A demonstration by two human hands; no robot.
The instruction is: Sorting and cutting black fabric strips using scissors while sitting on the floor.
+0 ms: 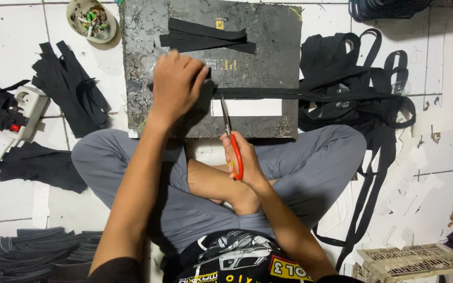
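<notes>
A person sits cross-legged on a white tiled floor (446, 63), cutting black strap on a dark board (268, 57). Far to the left of the left hand lie a white power strip (30, 107) and heaps of cut black pieces (69, 89); a small bowl of odds and ends (93, 20) sits up and to its left. The left hand (176, 84) presses down flat, fingers curled, pinning one end of the black strap (310, 94) to the board, apparently so it stays taut for the cut. Just to its right, the right hand (242, 157) grips red-handled scissors (232, 141), blades pointing away toward the strap beside a white strip (247, 107). Finished lengths (205, 36) rest above the hands. Farther right, the uncut strap trails into a loose tangle (352, 78).
</notes>
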